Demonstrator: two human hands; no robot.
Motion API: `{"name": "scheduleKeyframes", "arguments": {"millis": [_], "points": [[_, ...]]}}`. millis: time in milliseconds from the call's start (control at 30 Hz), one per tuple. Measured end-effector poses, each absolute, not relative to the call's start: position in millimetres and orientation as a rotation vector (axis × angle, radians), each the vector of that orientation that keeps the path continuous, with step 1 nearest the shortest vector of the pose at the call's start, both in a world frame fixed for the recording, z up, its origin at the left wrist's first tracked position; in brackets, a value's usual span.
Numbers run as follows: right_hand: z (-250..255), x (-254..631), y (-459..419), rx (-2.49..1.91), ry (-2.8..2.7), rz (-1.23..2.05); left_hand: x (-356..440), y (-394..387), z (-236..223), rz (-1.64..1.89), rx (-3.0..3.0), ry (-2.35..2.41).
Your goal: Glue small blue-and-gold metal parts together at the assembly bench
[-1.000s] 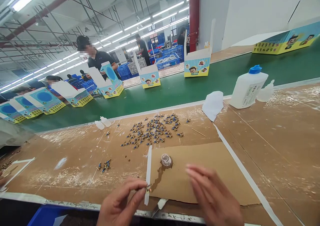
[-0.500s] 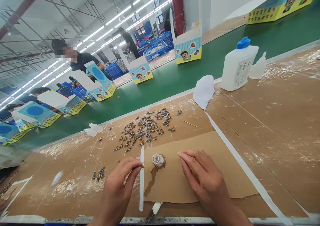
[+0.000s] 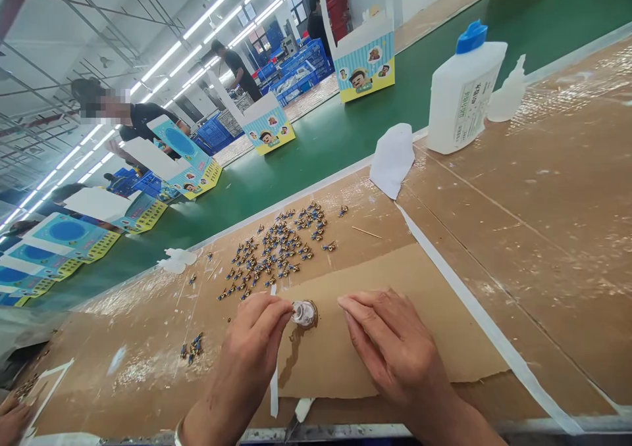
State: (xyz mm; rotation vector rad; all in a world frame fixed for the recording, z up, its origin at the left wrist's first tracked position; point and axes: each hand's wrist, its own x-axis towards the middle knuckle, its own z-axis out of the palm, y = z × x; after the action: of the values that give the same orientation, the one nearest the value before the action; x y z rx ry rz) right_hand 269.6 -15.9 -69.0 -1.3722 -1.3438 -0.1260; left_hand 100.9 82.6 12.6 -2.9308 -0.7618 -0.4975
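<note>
Glue cap (image 3: 304,313), a small clear round dish ringed by a dark stain, sits on the cardboard sheet (image 3: 419,327) at the near edge of the table (image 3: 543,222), just beside the left hand's fingertips. Left hand (image 3: 251,347): thumb and forefinger pinched together at the cap's rim; whether a small piece sits in that grip cannot be told. Right hand (image 3: 395,354): fingers extended and flat on the cardboard, grip released, just right of the cap. Beyond the cap, a scatter of small blue-and-gold parts (image 3: 276,248); a smaller cluster (image 3: 191,347) lies to the left. Farther right stand a white bottle (image 3: 461,91) with a blue lid and a folded white cloth (image 3: 392,160). Behind the table runs a green conveyor belt (image 3: 345,137) carrying printed cartons (image 3: 364,71).
</note>
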Motion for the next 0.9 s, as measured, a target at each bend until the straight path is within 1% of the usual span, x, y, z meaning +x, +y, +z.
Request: {"name": "scheduleKeyframes", "arguments": {"millis": [133,900], "points": [[-67.6,269.6,-15.8,-1.371,-1.331,-0.128,102.4,86.5,10.5,-0.449,-2.909,-0.703],[-65.2,269.3,-15.2,-1.351,-1.304,-0.114,106.3,86.8,5.4,-0.372,-2.941,-0.708]]}}
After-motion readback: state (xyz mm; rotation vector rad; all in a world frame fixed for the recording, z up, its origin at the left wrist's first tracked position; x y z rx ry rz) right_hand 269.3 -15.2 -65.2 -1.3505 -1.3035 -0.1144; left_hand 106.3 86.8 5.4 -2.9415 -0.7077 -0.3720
